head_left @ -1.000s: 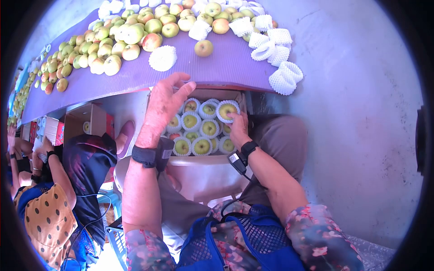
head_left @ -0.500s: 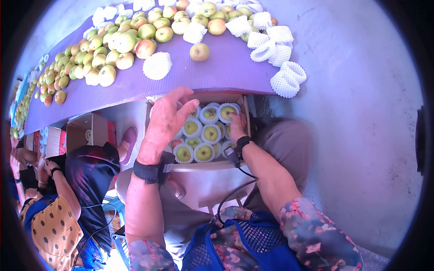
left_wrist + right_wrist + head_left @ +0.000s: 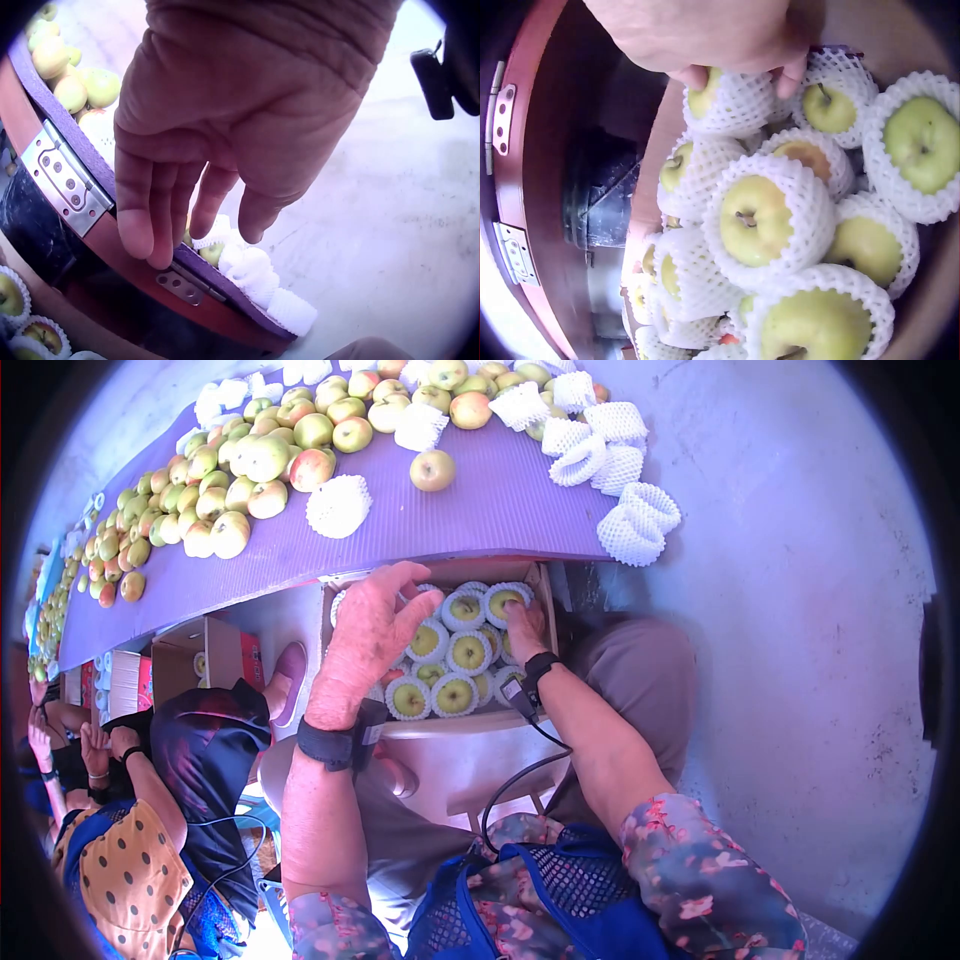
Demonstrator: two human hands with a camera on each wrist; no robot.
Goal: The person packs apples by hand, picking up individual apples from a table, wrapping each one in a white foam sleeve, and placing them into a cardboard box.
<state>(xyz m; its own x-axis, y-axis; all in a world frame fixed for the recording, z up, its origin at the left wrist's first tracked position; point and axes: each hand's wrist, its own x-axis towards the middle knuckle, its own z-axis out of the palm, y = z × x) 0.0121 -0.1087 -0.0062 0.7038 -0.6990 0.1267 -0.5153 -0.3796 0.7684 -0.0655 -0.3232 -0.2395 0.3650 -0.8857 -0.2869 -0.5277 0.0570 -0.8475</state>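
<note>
My right hand (image 3: 526,630) grips an apple (image 3: 739,105) in a white foam net, its fingers and thumb around the net. This apple sits in the far right corner of a cardboard box (image 3: 900,34), among several other netted apples (image 3: 756,221). Over the left side of the same box hovers my left hand (image 3: 372,640), holding nothing. Its fingers (image 3: 135,232) hang loosely bent, and behind them the left wrist view shows the table's red edge.
A purple-covered table (image 3: 480,510) stands beyond the box, bearing a heap of loose apples (image 3: 265,457), a foam net (image 3: 339,506) and more nets (image 3: 638,525) at its right end. Another person (image 3: 130,860) sits at the left beside an open carton (image 3: 225,650). A wall (image 3: 790,640) rises on the right.
My right hand has lowered the netted apple into the box's far right corner and still holds it. My left hand has come slightly nearer to me, still holding nothing.
</note>
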